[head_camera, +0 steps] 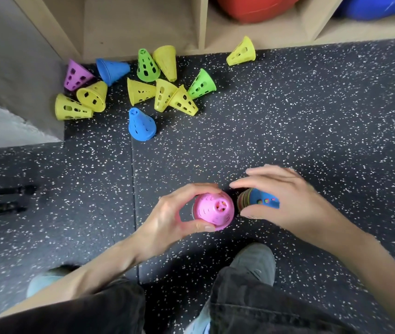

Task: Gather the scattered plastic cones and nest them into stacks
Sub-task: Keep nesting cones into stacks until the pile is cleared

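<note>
Head view, looking down on a black speckled rubber floor. The left hand holds a pink perforated cone, tip toward the camera, with the thumb curled under its rim and the fingers arched over the top. Just right of the pink cone, the right hand grips a stack of nested cones lying on its side, outermost cone blue, multicoloured rims facing the pink cone; thumb below, fingers spread above. The two held items are near each other but apart. Well beyond the pink cone, loose cones lie scattered on the floor before a wooden shelf unit: an upright blue cone nearest; behind it a cluster of yellow cones, two green cones, a second blue cone on its side, and a purple cone farthest left. A lone yellow cone lies beyond and to the right of the pink cone, against the shelf base. Below the pink cone, dark trouser legs and a grey shoe appear.
</note>
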